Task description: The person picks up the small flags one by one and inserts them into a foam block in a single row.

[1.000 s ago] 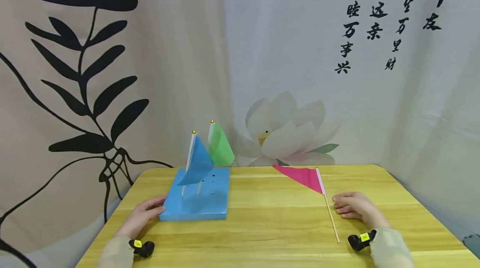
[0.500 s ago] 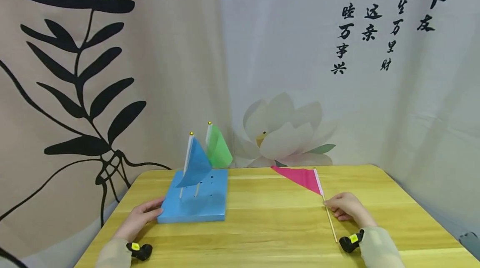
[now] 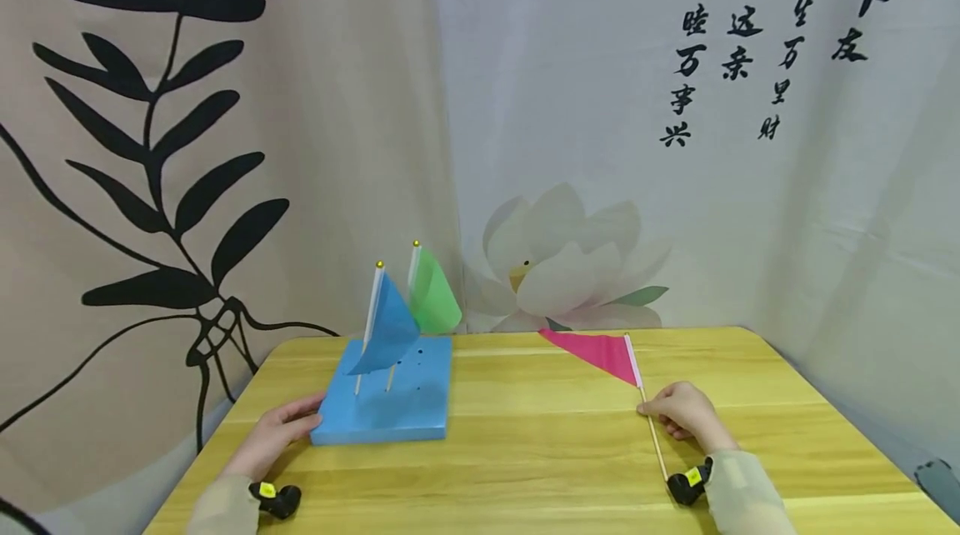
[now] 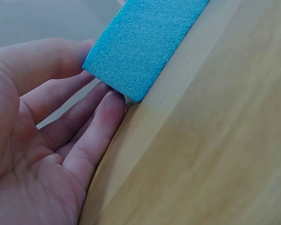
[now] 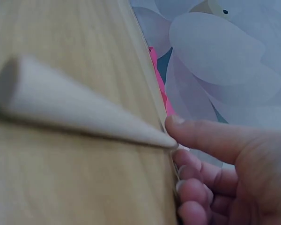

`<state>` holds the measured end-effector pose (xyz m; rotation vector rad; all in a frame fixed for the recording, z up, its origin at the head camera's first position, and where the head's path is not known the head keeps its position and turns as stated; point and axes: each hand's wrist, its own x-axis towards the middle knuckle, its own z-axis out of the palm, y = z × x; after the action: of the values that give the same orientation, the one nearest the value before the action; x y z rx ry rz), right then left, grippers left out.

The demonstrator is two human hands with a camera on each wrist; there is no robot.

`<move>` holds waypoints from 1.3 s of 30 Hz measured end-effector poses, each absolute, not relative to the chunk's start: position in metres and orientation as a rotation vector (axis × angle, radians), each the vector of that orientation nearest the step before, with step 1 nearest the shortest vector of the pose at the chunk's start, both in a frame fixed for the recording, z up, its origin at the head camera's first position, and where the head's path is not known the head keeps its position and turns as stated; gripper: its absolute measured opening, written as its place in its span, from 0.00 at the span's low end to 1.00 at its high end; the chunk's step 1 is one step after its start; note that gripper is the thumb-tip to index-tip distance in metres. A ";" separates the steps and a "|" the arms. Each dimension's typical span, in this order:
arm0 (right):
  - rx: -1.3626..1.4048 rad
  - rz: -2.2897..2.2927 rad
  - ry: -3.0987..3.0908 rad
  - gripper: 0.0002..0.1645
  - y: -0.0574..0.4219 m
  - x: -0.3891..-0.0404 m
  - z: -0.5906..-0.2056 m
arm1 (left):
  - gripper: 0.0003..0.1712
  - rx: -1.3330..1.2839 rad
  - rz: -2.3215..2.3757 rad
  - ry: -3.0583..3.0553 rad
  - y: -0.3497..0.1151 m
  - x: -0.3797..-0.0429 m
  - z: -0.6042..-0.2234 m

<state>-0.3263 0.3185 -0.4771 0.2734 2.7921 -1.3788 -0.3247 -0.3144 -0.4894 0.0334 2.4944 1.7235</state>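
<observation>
Head view: the base (image 3: pixel 408 422), a blue block, sits on the left part of the counter (image 3: pixel 525 456). The blue flag (image 3: pixel 386 327) and the green flag (image 3: pixel 435 295) stand in it, the blue one nearer and covering part of the green. Holes (image 3: pixel 421 352) show in the base's top. The left hand (image 3: pixel 272 439) touches the base's left side near its front corner; its grip is spread, fingers relaxed. The pink flag (image 3: pixel 597 354) is at the right part of the counter, its point directed left toward the far edge. The right hand (image 3: pixel 684 414) has its grip pinching the stick (image 3: pixel 655 435) of this flag just below the cloth. Whether the stick's lower end bears on the counter cannot be told. Behind hangs a backdrop (image 3: pixel 600 85) printed with dark leaves (image 3: pixel 191 131), a pale flower (image 3: pixel 566 268) and writing (image 3: pixel 738 22). Left wrist view: fingertips lie against the corner edge of the base, along its side. Right wrist view: the stick's end is large and blurred; thumb and forefinger meet on the stick, the other fingers are curled below, and pink cloth shows beyond the thumb.
</observation>
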 end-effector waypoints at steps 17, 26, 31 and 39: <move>0.282 -1.308 2.861 0.12 0.316 -0.325 -0.474 | 0.39 0.003 1.732 2.496 -0.313 -0.326 -0.491; 0.133 -1.091 3.012 0.24 0.312 -0.324 -0.468 | 0.37 0.043 1.728 2.500 -0.315 -0.325 -0.488; 0.096 -0.962 3.094 0.18 0.313 -0.322 -0.465 | 0.37 0.043 1.726 2.499 -0.314 -0.326 -0.488; 0.074 -0.951 3.105 0.07 0.316 -0.324 -0.463 | 0.39 0.032 1.700 2.514 -0.314 -0.326 -0.488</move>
<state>-0.3245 0.3159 -0.4633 0.0743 3.1054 -0.9512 -0.3261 -0.3137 -0.4879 0.0317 2.5143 1.7004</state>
